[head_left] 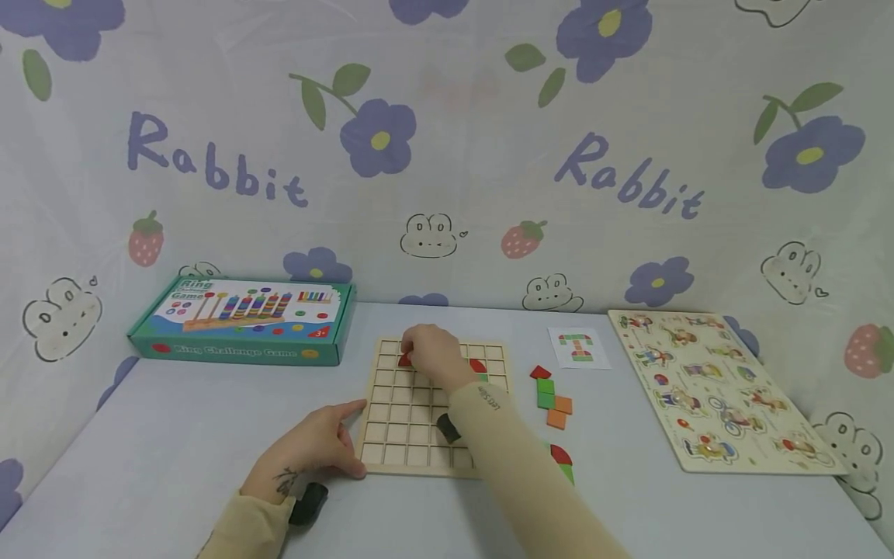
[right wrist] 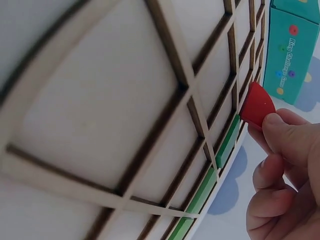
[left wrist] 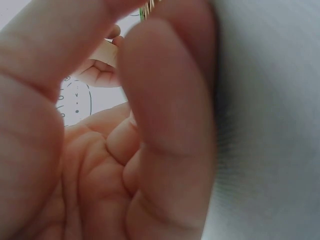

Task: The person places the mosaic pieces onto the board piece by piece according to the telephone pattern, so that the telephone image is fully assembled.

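A square wooden grid board (head_left: 387, 433) lies on the table in front of me. Between thumb and fingertips my right hand (head_left: 436, 353) pinches a red quarter-round block (right wrist: 259, 106), held at the board's far left part. In the right wrist view, green blocks (right wrist: 202, 190) sit in the cells along that same edge. Another red quarter-round block (head_left: 478, 365) lies on the board's far right side, partly behind the right wrist. My left hand (head_left: 317, 442) touches the board's left edge with its index finger and thumb spread apart; its other fingers curl beneath.
Loose green blocks (head_left: 545, 394), orange blocks (head_left: 557, 419) and a red block (head_left: 540, 373) lie right of the board. A pattern card (head_left: 559, 359) is behind them. A picture puzzle board (head_left: 670, 423) lies far right, a green game box (head_left: 237, 353) back left. More blocks (head_left: 561, 456) show beside the right forearm.
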`<state>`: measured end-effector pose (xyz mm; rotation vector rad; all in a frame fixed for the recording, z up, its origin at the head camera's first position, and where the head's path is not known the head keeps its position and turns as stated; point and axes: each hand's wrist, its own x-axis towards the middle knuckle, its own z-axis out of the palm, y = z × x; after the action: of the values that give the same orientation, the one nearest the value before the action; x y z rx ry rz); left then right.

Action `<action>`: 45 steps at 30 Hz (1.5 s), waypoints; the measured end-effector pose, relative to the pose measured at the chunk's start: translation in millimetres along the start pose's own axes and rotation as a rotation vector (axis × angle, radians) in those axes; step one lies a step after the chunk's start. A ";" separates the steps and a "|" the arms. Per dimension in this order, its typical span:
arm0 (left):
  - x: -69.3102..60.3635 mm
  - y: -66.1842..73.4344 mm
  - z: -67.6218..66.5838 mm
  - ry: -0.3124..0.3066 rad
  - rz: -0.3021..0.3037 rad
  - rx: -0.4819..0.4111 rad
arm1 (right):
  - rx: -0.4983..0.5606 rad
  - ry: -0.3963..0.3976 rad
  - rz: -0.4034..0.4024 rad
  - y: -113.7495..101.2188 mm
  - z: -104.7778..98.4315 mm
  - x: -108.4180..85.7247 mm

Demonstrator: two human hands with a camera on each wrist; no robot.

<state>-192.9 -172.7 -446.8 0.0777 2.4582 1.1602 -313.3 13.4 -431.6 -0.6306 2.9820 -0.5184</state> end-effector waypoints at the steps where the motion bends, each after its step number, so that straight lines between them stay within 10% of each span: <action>1: 0.0 -0.1 -0.1 -0.001 0.001 0.000 | 0.001 -0.005 0.003 0.0 -0.1 0.0; 35: -1.1 2.8 -0.2 -0.004 -0.024 0.014 | -0.096 -0.114 0.062 -10.4 2.1 -3.2; 45: -2.0 4.3 0.0 -0.001 -0.018 0.019 | 0.207 -0.061 0.105 9.1 -7.8 -16.9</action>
<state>-191.6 -170.3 -442.8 0.0613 2.4635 1.1293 -302.3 30.5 -427.6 -0.4607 2.8348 -0.7706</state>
